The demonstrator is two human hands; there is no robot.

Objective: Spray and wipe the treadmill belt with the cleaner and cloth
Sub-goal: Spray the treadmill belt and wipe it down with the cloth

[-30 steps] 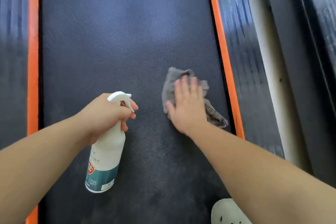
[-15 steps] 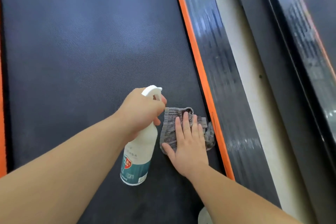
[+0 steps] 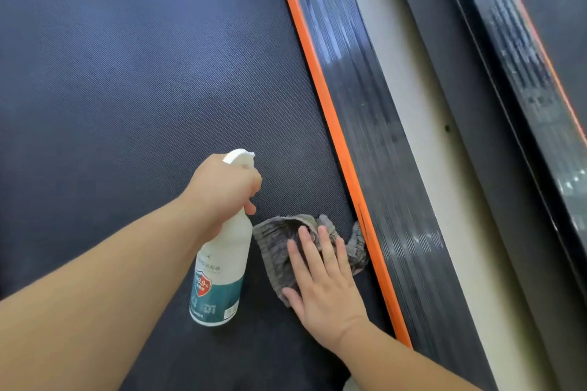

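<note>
A person bends over the dark textured treadmill belt [image 3: 133, 79], both bare forearms reaching in from the near edge. The left hand [image 3: 222, 190] is wrapped around the neck of a white spray bottle [image 3: 222, 267], fingers closed at the trigger under the white nozzle head. The bottle hangs tilted, nozzle at the far end and its teal-labelled base nearer the person; whether the base touches the belt I cannot tell.

Just to the right of the bottle, the right hand [image 3: 324, 289] lies flat, palm down, fingers spread and pointing away, pressing on a crumpled grey cloth [image 3: 276, 244]. It grips nothing; it only bears down on the fabric. The cloth sits on the belt near its right edge, its far right corner reaching up against the orange strip [image 3: 320, 89] that borders the belt.

Beyond that strip runs a glossy black ribbed side rail [image 3: 368, 105], then a pale band of floor [image 3: 422, 124], and further right a second dark machine frame [image 3: 524, 73] with its own thin orange line.
</note>
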